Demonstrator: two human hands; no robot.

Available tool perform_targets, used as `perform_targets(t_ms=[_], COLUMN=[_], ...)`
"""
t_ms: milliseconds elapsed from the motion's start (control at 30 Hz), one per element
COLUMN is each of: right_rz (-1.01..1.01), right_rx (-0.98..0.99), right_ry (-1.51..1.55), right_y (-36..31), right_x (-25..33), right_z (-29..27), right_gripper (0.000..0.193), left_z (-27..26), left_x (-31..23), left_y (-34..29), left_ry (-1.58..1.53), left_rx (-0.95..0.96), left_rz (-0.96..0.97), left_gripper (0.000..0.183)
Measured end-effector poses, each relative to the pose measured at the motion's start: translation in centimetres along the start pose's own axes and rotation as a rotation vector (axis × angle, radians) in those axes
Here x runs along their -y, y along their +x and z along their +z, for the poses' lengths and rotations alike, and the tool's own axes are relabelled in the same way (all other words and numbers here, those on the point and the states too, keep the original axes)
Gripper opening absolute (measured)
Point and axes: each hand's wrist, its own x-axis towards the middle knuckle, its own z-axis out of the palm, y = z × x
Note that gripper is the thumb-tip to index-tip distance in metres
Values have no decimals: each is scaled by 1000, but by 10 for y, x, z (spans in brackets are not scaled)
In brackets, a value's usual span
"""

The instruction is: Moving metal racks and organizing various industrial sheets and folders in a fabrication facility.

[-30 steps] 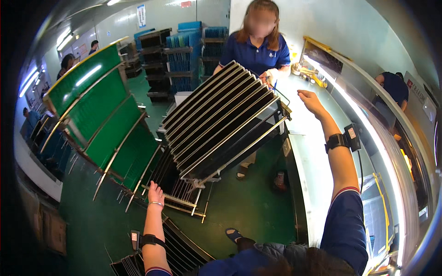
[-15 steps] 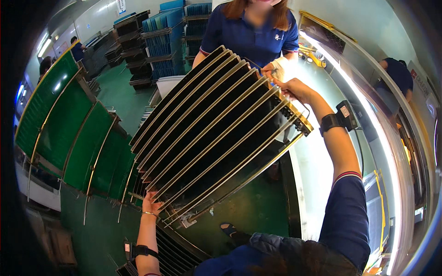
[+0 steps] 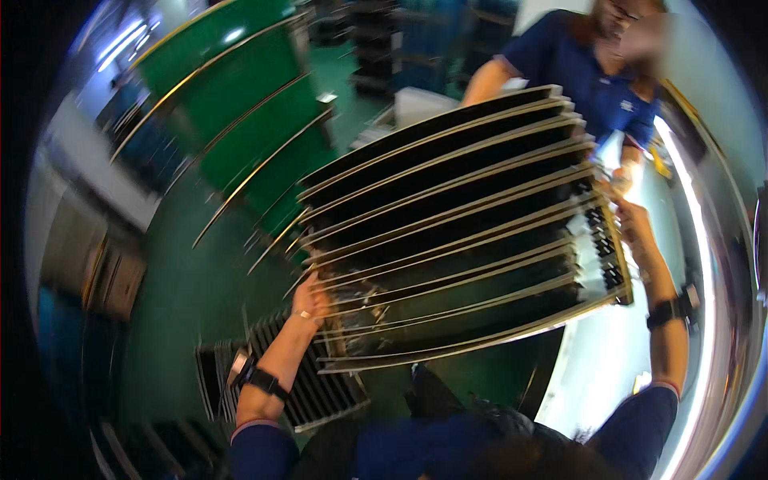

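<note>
A slotted rack [image 3: 616, 256] loaded with several dark flat panels [image 3: 448, 196] with pale edges hangs in front of me, tilted a little. My left hand [image 3: 310, 300] is closed around the rack's left end, low down. At the other end, my right hand [image 3: 634, 220] grips the upper part of the frame; its fingertips are partly hidden and blurred. A co-worker [image 3: 592, 72] in a dark blue shirt stands across from me, a hand close beside my right hand at the rack.
Large green boards [image 3: 240, 96] with metal rods stand at the left. Below my left forearm, another slotted rack [image 3: 320, 400] sits near the floor. A brightly lit white surface [image 3: 580, 376] runs along the right. Stacked dark racks [image 3: 372, 48] stand at the back.
The rack has swung rightward in the picture and is closer to level. Both my hands have kept hold of it. The whole view has turned to the left, with motion blur.
</note>
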Motion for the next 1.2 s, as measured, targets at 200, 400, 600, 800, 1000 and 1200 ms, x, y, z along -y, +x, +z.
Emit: perform_targets(t_ms=[200,400,600,800,1000,1200], right_rz=[17,3,293,466,558,530], right_rx=[44,-2,97,110,22,-107], right_ry=[72,81,170,370,315,301], right_y=[15,44,81,9,-24,-75], right_x=[-21,-79,-115,-274,-295,-325], right_z=[-12,19,68,144,148,152], right_gripper=[26,28,25,29,34,32], left_z=[10,-6,-7,-30,-102,-214], left_x=[7,3,-18,-30,-22,-41], left_y=[35,33,3,-49,-24,54], left_ry=[-24,40,64,355,310,-115], left_rx=[-198,-307,-454,-717,-409,294], left_rz=[112,21,74,-21,-65,-354], left_gripper=[42,36,32,30,30,30])
